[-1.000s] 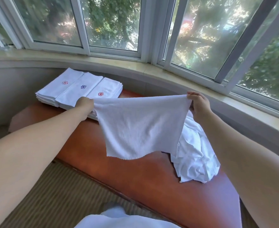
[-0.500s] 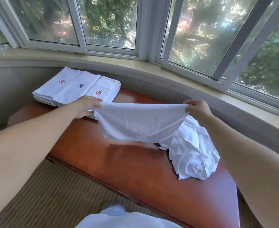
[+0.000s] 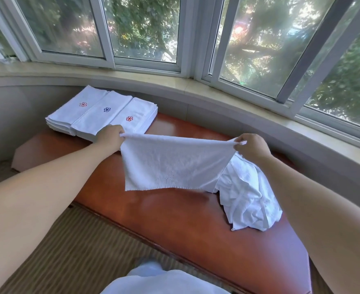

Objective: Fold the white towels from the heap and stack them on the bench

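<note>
Since the frame half a second earlier, the towel [image 3: 174, 164] has been raised again: then its free edge lay gathered low toward the bench, and now it hangs in a flat sheet, though less is seen below the hands than a full second ago. It is stretched between the two hands above the middle of the bench [image 3: 174, 225]. One upper corner is pinched by the left hand [image 3: 110, 138], the other by the right hand [image 3: 251, 146], fingers curled round the cloth on both sides. The top edge sags slightly between the grips. The cloth is plain white terry, and a small scalloped hem is seen along its lower edge, which hangs just clear of the bench top.

Behind and to the right of the held towel the heap [image 3: 249, 200] of crumpled white towels is found, resting on the bench and partly hidden by the raised cloth. At the far left end three stacks of folded towels [image 3: 102, 113] are laid side by side, touching one another; the outer two are marked with a red flower emblem and the middle one with a blue.

The bench is upholstered in glossy reddish-brown and is set into a curved bay. A pale stone sill [image 3: 196, 85] runs round behind it, below white-framed windows [image 3: 143, 30] through which green foliage is seen. The floor [image 3: 68, 251] in front is covered with brown ribbed carpet.
</note>
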`<control>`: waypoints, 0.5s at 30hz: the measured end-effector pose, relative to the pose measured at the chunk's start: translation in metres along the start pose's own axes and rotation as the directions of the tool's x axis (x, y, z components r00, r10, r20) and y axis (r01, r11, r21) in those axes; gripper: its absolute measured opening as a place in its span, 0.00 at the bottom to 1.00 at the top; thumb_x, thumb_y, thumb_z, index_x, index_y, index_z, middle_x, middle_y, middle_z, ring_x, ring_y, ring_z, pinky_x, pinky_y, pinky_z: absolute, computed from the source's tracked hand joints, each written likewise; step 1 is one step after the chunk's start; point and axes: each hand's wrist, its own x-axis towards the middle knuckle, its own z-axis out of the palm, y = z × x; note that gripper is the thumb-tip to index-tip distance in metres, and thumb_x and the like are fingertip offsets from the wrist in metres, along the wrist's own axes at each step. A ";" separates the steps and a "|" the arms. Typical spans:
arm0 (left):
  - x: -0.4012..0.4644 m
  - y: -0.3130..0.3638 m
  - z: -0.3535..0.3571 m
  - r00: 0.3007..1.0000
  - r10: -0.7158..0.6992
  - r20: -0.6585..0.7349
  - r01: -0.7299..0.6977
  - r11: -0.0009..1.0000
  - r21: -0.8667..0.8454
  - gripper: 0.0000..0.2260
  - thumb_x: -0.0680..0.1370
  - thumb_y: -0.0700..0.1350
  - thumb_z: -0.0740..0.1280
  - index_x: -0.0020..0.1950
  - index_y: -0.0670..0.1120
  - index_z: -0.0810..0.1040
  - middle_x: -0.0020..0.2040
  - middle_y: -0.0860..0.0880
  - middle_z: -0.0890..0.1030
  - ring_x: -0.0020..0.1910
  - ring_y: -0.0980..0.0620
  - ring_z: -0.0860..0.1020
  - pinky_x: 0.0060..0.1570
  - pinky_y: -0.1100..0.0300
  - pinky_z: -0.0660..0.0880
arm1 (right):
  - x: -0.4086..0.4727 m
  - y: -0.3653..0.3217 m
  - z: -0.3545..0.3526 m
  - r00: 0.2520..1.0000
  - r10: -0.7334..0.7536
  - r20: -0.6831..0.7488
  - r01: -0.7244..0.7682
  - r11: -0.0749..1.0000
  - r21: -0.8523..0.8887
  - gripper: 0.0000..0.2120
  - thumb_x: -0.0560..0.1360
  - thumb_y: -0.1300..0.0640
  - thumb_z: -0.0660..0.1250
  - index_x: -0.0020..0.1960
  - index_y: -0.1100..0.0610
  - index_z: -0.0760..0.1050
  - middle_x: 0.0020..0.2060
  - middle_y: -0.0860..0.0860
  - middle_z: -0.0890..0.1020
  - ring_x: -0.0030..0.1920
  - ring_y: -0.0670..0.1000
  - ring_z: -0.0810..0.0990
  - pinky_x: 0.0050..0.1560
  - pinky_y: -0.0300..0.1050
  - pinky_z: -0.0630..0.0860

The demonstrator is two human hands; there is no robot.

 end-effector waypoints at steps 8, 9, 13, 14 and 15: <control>-0.021 -0.024 -0.003 0.590 -0.314 0.744 0.212 0.949 0.233 0.04 0.79 0.42 0.70 0.53 0.45 0.82 0.38 0.49 0.75 0.31 0.55 0.71 0.38 0.60 0.82 | -0.025 0.003 0.002 0.572 0.390 0.722 -0.438 0.889 -0.133 0.11 0.71 0.64 0.72 0.53 0.59 0.79 0.45 0.51 0.82 0.30 0.47 0.81 0.31 0.38 0.77; -0.022 -0.024 -0.007 0.516 -0.357 0.778 0.232 0.933 0.275 0.04 0.79 0.43 0.71 0.52 0.46 0.81 0.34 0.51 0.73 0.27 0.57 0.68 0.36 0.62 0.81 | -0.025 0.000 0.002 0.560 0.416 0.716 -0.440 0.882 -0.168 0.08 0.70 0.62 0.70 0.48 0.58 0.78 0.40 0.50 0.79 0.27 0.47 0.76 0.28 0.37 0.73; -0.008 -0.026 -0.027 0.528 -0.389 0.755 0.394 0.900 0.187 0.07 0.77 0.44 0.74 0.53 0.45 0.81 0.28 0.54 0.71 0.22 0.60 0.66 0.32 0.64 0.78 | -0.011 -0.025 0.000 0.707 0.423 0.567 -0.427 0.894 -0.135 0.04 0.67 0.60 0.64 0.42 0.56 0.72 0.31 0.51 0.71 0.25 0.49 0.66 0.26 0.36 0.62; -0.001 -0.027 -0.030 0.593 -0.369 0.716 0.427 0.898 0.110 0.06 0.78 0.43 0.73 0.53 0.44 0.80 0.28 0.53 0.71 0.22 0.59 0.66 0.31 0.63 0.79 | -0.005 -0.031 0.002 0.752 0.416 0.511 -0.436 0.896 -0.088 0.04 0.68 0.60 0.64 0.43 0.57 0.72 0.32 0.53 0.71 0.27 0.50 0.67 0.28 0.37 0.65; 0.006 -0.029 -0.031 0.660 -0.343 0.669 0.460 0.888 0.001 0.05 0.78 0.42 0.72 0.52 0.43 0.80 0.28 0.52 0.72 0.22 0.58 0.67 0.31 0.62 0.79 | 0.001 -0.036 0.006 0.792 0.410 0.452 -0.446 0.895 -0.028 0.05 0.68 0.60 0.64 0.44 0.58 0.72 0.34 0.54 0.72 0.29 0.53 0.71 0.33 0.39 0.70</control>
